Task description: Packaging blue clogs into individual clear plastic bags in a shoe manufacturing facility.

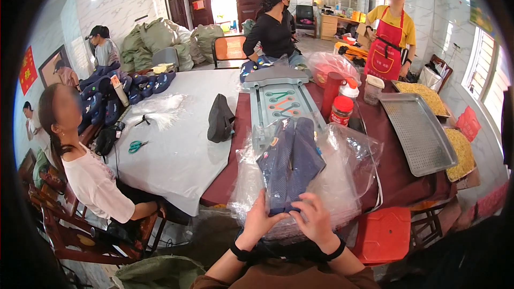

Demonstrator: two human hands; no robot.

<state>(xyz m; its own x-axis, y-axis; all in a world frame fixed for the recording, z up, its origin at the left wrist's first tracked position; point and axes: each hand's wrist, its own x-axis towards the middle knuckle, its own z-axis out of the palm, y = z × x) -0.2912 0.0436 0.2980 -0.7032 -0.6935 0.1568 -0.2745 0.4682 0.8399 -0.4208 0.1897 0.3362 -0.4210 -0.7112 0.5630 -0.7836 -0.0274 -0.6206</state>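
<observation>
A pair of dark blue slippers (290, 160) lies side by side inside a clear plastic bag (243, 174), on a pile of similar clear bags (342, 182) at the table's near edge. My left hand (261, 217) grips the near left corner of the bagged slippers, its thumb reaching inward. Close beside it, my right hand (316, 220) has its fingers curled at the near right end, thumb toward the left one. Small coloured decorations show on the slippers' sides. Beyond them is a grey plastic rack (284, 101) with green and orange parts.
Left of me are a dark shoe-shaped piece (220, 119), green scissors (137, 146) and heaped blue slippers (96, 101). A red-lidded jar (341, 110) and a perforated metal tray (420, 134) are on the right, above a red stool (383, 234). Several people sit or stand around.
</observation>
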